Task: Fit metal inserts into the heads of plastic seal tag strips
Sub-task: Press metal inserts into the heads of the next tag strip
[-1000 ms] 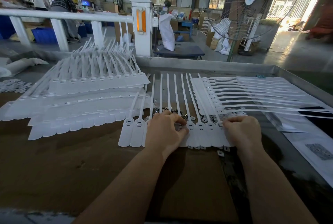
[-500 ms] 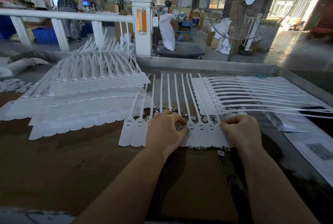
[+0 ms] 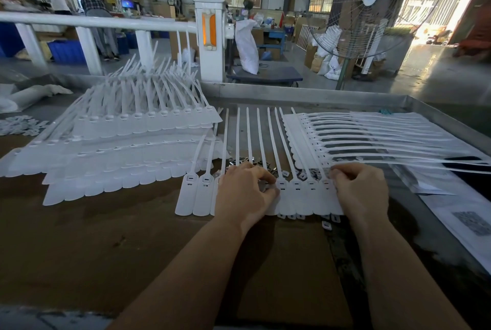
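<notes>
A joined row of white seal tag strips (image 3: 295,196) lies in front of me, heads near me and tails pointing away. My left hand (image 3: 243,194) rests on the row's middle, thumb and curled fingers pinching a small dark metal insert (image 3: 263,186) at a strip head. My right hand (image 3: 362,191) sits at the row's right end, its curled fingertips pinching the last strip's head. Loose metal inserts (image 3: 240,161) lie just behind the heads, between the tails.
A tall pile of strip rows (image 3: 132,143) fills the left of the brown table (image 3: 106,244). Another stack (image 3: 372,138) lies at the right, tails pointing right. Small white pieces (image 3: 326,224) lie near the row's edge. Printed sheets (image 3: 462,220) sit far right. A metal rim (image 3: 318,95) bounds the back.
Both hands stay at the same strip heads with only slight finger movement. People in the background have shifted.
</notes>
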The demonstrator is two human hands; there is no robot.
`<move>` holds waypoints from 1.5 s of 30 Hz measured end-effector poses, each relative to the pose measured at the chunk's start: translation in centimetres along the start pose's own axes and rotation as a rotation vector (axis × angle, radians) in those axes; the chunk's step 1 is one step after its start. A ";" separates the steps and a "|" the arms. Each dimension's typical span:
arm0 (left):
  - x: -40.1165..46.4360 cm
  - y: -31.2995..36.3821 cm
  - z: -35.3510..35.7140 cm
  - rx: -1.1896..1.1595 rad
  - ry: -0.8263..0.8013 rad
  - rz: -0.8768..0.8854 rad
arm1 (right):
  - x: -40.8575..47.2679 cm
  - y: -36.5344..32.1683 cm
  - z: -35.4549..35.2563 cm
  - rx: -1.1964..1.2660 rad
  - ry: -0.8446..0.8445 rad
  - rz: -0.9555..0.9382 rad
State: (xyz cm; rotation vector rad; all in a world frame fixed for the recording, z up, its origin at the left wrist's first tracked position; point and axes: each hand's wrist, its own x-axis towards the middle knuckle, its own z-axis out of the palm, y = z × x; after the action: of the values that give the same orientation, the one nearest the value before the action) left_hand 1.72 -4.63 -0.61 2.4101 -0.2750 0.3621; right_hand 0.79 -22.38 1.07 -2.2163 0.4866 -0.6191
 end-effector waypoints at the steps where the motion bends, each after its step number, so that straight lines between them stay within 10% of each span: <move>1: 0.0 0.0 0.0 -0.001 -0.002 -0.001 | 0.0 0.0 -0.1 -0.008 0.028 -0.005; 10: -0.2 0.0 -0.1 0.000 -0.002 -0.002 | -0.4 1.0 -0.6 -0.447 -0.007 0.043; 29: -0.1 -0.1 0.1 -0.008 0.021 -0.001 | -0.2 1.5 -0.2 -0.587 0.103 -0.043; 45: -0.2 0.0 -0.2 -0.004 0.009 -0.004 | 0.7 1.3 -0.3 0.001 0.112 -0.140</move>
State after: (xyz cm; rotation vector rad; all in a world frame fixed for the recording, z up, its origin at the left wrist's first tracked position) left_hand 1.46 -4.50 -0.56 2.4041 -0.2661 0.3699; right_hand 0.94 -23.72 0.49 -2.2365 0.3891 -0.8209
